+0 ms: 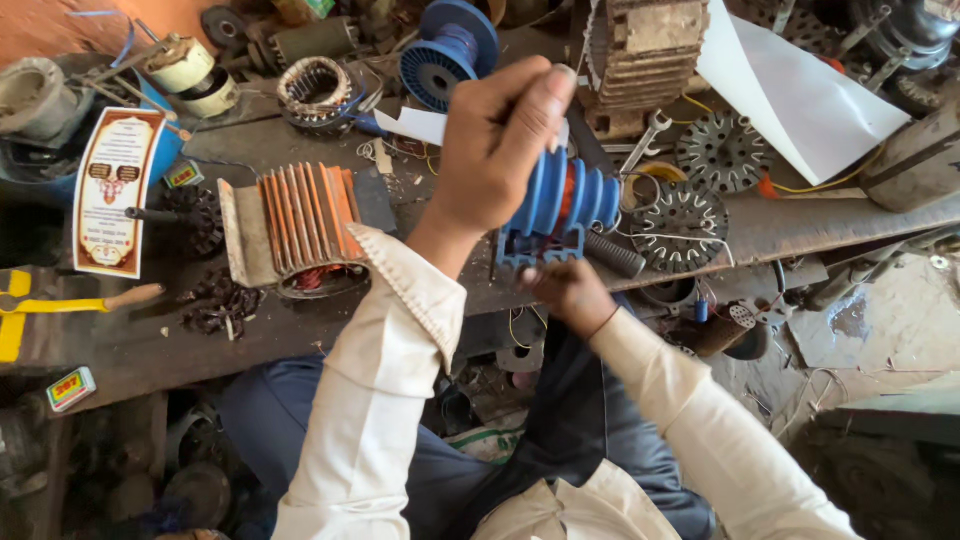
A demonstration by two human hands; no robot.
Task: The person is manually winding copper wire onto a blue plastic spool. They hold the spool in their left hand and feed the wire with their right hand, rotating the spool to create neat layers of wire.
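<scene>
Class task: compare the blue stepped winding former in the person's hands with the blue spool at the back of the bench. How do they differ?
The winding former is held up between the left hand and right hand; the spool rests untouched on the bench. The former has several stepped ridges with reddish wire between them; the spool shows two round flanges, one ribbed. Both are blue and look like plastic.

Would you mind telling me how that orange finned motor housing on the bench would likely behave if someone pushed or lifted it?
The orange finned motor housing looks like metal with windings showing inside at its open end, so it is probably heavy for its size. It lies on its side on the workbench, so its rounded body might roll a little if pushed. The fins should give a decent, non-slippery grip.
</scene>
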